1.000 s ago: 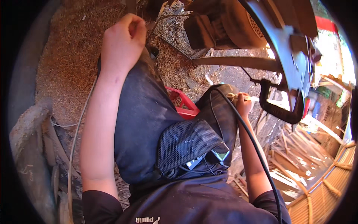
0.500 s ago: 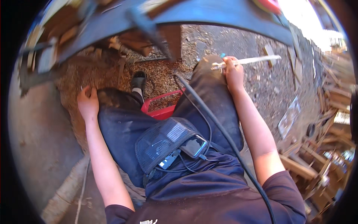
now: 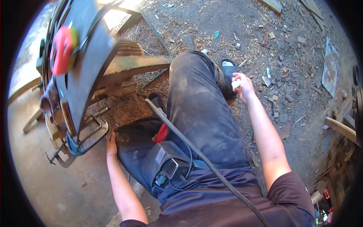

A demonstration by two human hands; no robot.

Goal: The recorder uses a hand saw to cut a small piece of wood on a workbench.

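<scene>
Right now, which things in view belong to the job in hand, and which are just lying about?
With the hands:
white piece, held in the right hand, exact kind unclear
C-clamp on the dark bench, near the left hand

Apparently lying about:
teal scrap, top centre
pale flat sheet, at right
wooden boards, top right

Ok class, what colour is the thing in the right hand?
The thing is white, seen best in the head view.
</scene>
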